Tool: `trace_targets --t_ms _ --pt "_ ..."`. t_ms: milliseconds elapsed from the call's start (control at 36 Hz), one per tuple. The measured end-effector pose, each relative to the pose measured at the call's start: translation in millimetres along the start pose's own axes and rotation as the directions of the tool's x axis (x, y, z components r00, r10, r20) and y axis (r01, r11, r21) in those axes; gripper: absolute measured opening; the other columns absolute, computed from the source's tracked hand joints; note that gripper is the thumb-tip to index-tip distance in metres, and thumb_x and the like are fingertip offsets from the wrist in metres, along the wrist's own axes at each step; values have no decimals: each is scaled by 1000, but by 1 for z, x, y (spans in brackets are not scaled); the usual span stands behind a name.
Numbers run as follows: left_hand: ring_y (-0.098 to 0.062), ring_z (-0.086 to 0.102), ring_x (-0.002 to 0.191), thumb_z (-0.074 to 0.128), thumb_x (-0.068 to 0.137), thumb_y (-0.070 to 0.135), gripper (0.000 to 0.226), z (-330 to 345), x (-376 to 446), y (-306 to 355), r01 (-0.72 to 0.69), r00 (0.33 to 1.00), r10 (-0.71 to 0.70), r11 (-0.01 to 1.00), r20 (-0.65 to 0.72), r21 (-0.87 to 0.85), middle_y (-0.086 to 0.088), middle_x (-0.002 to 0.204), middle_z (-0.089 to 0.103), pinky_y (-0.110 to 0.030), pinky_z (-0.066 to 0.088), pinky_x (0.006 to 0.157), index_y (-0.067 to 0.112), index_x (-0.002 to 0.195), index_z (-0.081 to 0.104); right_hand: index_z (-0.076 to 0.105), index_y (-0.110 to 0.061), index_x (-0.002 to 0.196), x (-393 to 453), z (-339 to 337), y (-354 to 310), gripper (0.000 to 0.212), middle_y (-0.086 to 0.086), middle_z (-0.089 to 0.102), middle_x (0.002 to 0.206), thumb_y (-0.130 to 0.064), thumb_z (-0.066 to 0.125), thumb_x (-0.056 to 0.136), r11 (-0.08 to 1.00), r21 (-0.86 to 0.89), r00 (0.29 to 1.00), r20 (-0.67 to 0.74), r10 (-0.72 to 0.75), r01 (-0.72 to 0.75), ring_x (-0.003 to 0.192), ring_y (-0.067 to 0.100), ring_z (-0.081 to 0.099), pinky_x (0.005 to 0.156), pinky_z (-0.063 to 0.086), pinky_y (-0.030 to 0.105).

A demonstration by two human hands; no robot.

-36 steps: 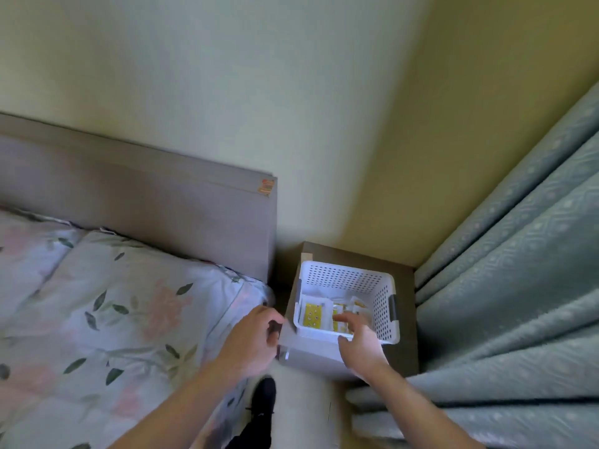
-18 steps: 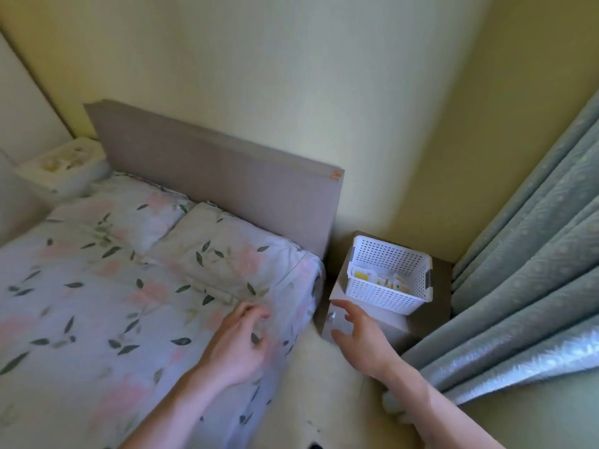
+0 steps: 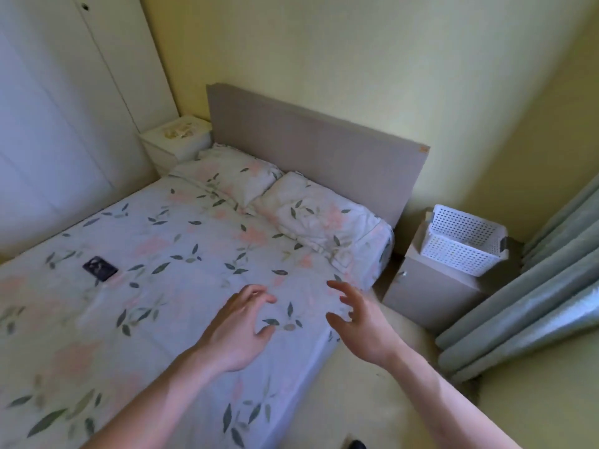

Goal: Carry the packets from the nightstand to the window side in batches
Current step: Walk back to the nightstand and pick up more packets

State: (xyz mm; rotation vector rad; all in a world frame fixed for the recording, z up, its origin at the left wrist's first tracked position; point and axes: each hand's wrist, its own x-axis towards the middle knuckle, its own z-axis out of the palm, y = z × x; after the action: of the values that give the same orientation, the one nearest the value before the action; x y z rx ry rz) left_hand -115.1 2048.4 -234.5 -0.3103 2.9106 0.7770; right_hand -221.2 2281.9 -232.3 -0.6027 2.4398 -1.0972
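Observation:
A white perforated basket (image 3: pixel 462 244) stands on the grey cabinet (image 3: pixel 431 286) by the curtain at the right; its inside is hidden from here. On the far side of the bed a white nightstand (image 3: pixel 176 140) carries a heap of pale packets (image 3: pixel 178 131). My left hand (image 3: pixel 236 328) hovers over the bed with loosely spread fingers and holds nothing. My right hand (image 3: pixel 359 322) is raised beside the bed's near edge, fingers spread, also empty. Both hands are well away from the basket and from the nightstand.
A bed (image 3: pixel 162 270) with floral sheets and two pillows fills the middle, backed by a grey headboard (image 3: pixel 311 144). A dark phone (image 3: pixel 99 268) lies on the sheet at left. Green curtains (image 3: pixel 534 303) hang at right, white wardrobe doors (image 3: pixel 64 108) at left.
The view has pulled back and turned left from the basket toward the bed. Both hands have left the basket and cabinet and now hang empty over the bed's edge.

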Motion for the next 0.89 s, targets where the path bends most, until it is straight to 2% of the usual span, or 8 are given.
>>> trace_targets --t_ms 111,361,472,583,667,889 --pt "-3 38 134 58 96 42 42 -19 -83 -35 51 996 -53 998 -67 -27 23 146 27 -15 29 101 36 136 46 44 -39 145 -39 45 -49 52 -14 45 146 -29 62 97 996 -21 994 77 -83 85 134 9 45 111 42 31" --pt "-5 35 138 60 95 43 43 -16 -248 -104 271 945 -278 961 -172 -63 26 153 21 -25 34 109 43 135 44 44 -38 145 -107 145 -99 52 -16 44 148 -30 62 97 969 -16 944 232 -236 246 135 7 45 109 40 25" --pt "-11 45 131 62 93 44 44 -17 -302 -128 325 932 -326 945 -161 -34 24 155 22 -27 36 107 43 134 46 43 -36 147 -145 186 -106 53 -13 42 150 -28 60 97 976 -17 943 261 -207 219 137 9 44 105 39 23" --pt "-7 35 140 62 94 42 45 -22 -361 -144 325 927 -329 944 -178 -55 24 155 21 -25 33 111 40 135 45 42 -39 146 -194 220 -123 52 -16 42 149 -31 60 97 977 -13 937 286 -198 211 138 7 42 110 39 26" --pt "-6 37 138 61 94 43 45 -32 -402 -160 328 921 -337 942 -196 -74 27 155 18 -27 35 110 42 136 44 42 -40 145 -220 243 -147 52 -17 40 150 -32 60 97 972 -25 931 292 -218 235 139 7 42 113 39 30" --pt "-6 33 142 61 95 43 44 -66 -526 -243 307 912 -318 948 -258 -83 26 154 20 -29 35 113 42 136 44 42 -37 147 -294 344 -233 52 -16 39 152 -32 60 98 948 -59 914 290 -284 313 137 8 42 109 38 25"
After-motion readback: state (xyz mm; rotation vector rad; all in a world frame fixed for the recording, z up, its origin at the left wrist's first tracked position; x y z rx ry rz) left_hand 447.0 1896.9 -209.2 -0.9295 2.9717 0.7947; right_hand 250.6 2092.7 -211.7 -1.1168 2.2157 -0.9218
